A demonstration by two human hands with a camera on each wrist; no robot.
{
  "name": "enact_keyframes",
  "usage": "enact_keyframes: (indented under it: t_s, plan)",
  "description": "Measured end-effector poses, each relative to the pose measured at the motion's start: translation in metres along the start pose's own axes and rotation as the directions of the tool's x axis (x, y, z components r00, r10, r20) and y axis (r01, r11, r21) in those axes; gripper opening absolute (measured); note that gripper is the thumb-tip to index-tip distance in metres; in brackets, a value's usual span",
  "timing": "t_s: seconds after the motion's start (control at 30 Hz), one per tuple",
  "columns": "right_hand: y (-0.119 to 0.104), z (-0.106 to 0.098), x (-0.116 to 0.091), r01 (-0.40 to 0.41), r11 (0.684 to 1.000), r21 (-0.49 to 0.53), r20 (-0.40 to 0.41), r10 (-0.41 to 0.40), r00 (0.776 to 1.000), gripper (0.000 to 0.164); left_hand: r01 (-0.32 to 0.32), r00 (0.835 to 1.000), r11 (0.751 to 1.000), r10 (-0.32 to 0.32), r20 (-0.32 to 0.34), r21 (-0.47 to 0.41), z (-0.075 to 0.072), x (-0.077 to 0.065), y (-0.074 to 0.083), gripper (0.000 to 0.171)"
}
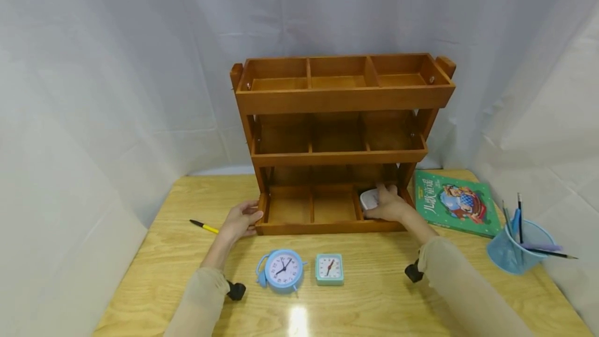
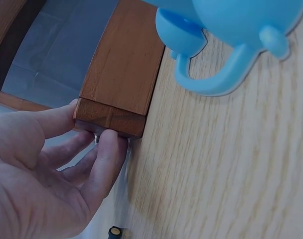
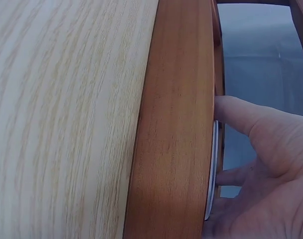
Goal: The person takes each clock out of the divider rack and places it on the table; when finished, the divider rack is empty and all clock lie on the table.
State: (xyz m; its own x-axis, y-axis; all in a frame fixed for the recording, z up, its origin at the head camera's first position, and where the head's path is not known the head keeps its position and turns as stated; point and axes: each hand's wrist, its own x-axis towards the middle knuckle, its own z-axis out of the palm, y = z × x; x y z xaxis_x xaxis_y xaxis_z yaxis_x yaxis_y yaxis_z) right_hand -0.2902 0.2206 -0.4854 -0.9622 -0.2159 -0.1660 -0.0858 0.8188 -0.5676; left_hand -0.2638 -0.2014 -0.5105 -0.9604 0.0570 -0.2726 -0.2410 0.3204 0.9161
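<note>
- A person's right hand (image 1: 390, 206) grasps a pale, rounded object (image 1: 369, 199) in the right-hand compartment of the lowest tier of a three-tier wooden rack (image 1: 343, 99); much of the object is hidden by the hand, and what it is cannot be told.
- In the right wrist view, only a thin white edge of that object shows behind the rack's front board, with the fingers close around it.
- The left hand (image 1: 239, 220) holds the left end of the same lowest tier, its thumb and bent fingers against the wood at the front corner.
- Each tier of the brown rack is split into three compartments by upright dividers.
- In front of the rack, on a light wood-grain table (image 1: 369, 306), a round blue alarm clock (image 1: 284, 269) lies face up, its carrying handle toward the left.
- Just beside it, to its right, a square mint-green clock (image 1: 329, 269) shows a white dial and red hands.
- A yellow-and-black pen (image 1: 204, 226) lies on the table to the left of the left hand.
- Right of the rack, a green picture book (image 1: 456, 203) lies flat with its illustrated cover up.
- Near the table's right edge, a light-blue cup (image 1: 505, 255) holds pencils and other slim items, several leaning over its rim.
- Beige sleeves (image 1: 468, 287) cover the person's forearms; pale cloth (image 1: 93, 92) hangs behind.
</note>
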Motion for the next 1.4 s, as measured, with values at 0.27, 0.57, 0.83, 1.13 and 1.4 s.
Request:
enact_keyframes:
  t_s: [0.27, 0.57, 0.83, 1.13, 1.4]
  plan:
    - [0.002, -0.004, 0.0, 0.027, 1.0, 0.013, 0.017, -0.027, 0.999, 0.105, -0.004, 1.0, 1.0, 0.004, -0.003, -0.001, 0.0, 0.002, -0.002, 0.053]
    - [0.002, -0.008, -0.002, -0.053, 0.997, 0.062, 0.087, 0.047, 0.995, 0.119, -0.01, 1.0, 1.0, 0.01, -0.003, -0.011, 0.0, 0.002, -0.004, 0.054]
    - [0.002, -0.01, 0.0, -0.085, 0.994, 0.072, 0.065, 0.081, 0.995, 0.114, -0.008, 1.0, 1.0, 0.007, -0.011, -0.023, 0.001, 0.001, -0.003, 0.054]
    - [0.015, -0.017, 0.003, -0.087, 0.986, 0.141, 0.029, 0.084, 0.996, 0.084, -0.014, 1.0, 1.0, 0.014, -0.003, -0.025, 0.0, -0.001, -0.004, 0.055]
    - [0.019, -0.027, -0.002, -0.046, 0.969, 0.244, 0.057, 0.033, 0.998, 0.073, -0.022, 1.0, 1.0, 0.022, -0.008, -0.017, 0.0, 0.001, -0.006, 0.054]
